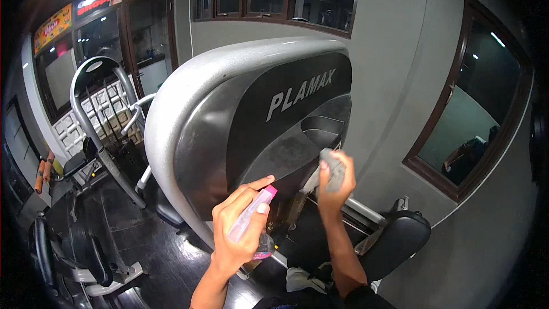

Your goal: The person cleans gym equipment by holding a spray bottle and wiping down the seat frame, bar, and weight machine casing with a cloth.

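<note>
My left hand (242,219) is wrapped around a spray bottle (252,214) with a pink nozzle and a clear body, its nozzle end turned up toward the machine. A crumpled grey cloth (332,174) is gripped in my right hand (339,180), slightly blurred, at the lower right of the machine's cover. The dark plastic cover (210,150) of a Plamax gym machine stands upright before me, framed by a thick silver rim (167,107). Its front has a recessed tray (324,126) and a dull round smudge (294,150).
A black padded seat (399,240) sits low at the right, near the grey wall (386,51). Another gym machine (103,116) stands at the left, with black padded equipment (68,257) below it on the dark floor (167,244). A brown-framed window (467,107) is at the right.
</note>
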